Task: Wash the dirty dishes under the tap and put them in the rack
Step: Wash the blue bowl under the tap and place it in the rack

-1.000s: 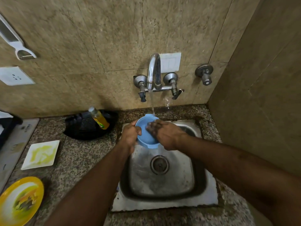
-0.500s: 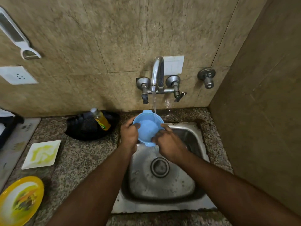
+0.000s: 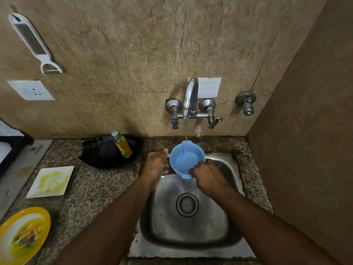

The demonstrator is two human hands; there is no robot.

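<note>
A small blue bowl (image 3: pixel 186 159) is held over the steel sink (image 3: pixel 227 240), tilted toward me, with water from the tap (image 3: pixel 191 96) running into it and spilling off its near lip. My left hand (image 3: pixel 156 165) grips the bowl's left side. My right hand (image 3: pixel 208 176) grips its lower right rim. A dirty white square plate (image 3: pixel 50 181) and a dirty yellow plate (image 3: pixel 23 234) lie on the counter to the left.
A black rack (image 3: pixel 103 155) with a yellow soap bottle (image 3: pixel 122 144) in it stands behind the counter left of the sink. A side wall rises close on the right. A white peeler (image 3: pixel 32 43) hangs on the back wall.
My right hand came out of the bowl and now grips its rim. The bowl has turned more open toward me under the stream.
</note>
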